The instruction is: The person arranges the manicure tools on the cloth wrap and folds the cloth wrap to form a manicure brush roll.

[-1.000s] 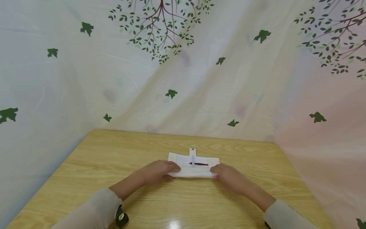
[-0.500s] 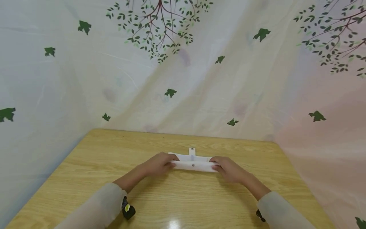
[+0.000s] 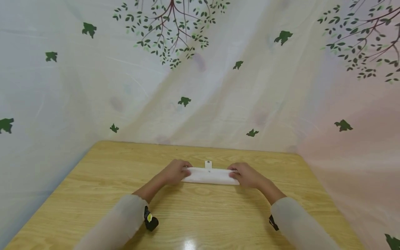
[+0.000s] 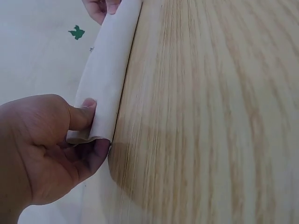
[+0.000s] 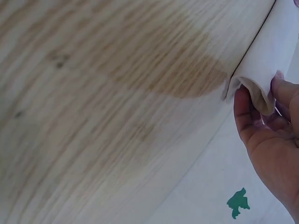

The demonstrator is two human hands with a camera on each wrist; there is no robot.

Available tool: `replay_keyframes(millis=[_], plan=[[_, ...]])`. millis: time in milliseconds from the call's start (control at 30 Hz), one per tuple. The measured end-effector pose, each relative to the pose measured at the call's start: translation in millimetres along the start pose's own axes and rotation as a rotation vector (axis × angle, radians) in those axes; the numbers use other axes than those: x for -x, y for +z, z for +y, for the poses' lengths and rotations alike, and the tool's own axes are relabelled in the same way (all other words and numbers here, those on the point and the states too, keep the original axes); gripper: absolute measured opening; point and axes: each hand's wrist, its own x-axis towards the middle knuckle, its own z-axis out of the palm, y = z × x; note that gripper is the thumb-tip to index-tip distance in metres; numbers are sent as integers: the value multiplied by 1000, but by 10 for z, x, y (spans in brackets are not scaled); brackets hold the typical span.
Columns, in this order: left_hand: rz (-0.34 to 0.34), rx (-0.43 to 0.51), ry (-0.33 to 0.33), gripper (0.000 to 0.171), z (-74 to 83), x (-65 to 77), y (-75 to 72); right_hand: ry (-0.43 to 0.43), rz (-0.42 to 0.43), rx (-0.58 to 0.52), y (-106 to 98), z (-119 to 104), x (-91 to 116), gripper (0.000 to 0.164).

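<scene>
A white roll-up pouch lies folded into a long strip on the table. Its short strap with a metal snap sticks out behind it. My left hand pinches the left end, thumb on the near face; in the left wrist view the fingers curl under the open end of the fold. At the other end, my right hand grips the pouch the same way. The right wrist view shows the fold's layered edge between thumb and fingers. The thin dark-red tool inside the pouch is hidden now.
The wood-grain table extends around the pouch on all sides. Behind it hangs a pale cloth printed with leaves and branches. Each wrist wears a small black device, such as the left one.
Both hands have folded the near edge of the pouch up and away, covering the dark-red tool and its inner face. The hands have moved forward, and the strip looks narrower.
</scene>
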Motion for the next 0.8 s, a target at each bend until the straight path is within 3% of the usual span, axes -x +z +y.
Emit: replay_keyframes(millis=[167,333,467,567,800], plan=[[28,41,-91,18,-67,-50,36,35,-11,-16,-7,22,-73,25],[48,36,-106,16,-123,-93,59,71,12,-64,7,57,-122,21],[61,26,-117,16,-132,-113,59,147,34,-127,33,103,-152,17],[75,10,-103,15,-135,-120,62,176,41,-156,51,146,-174,15],[111,-21,-41,11,-132,-127,70,138,52,-162,41,161,-202,14]])
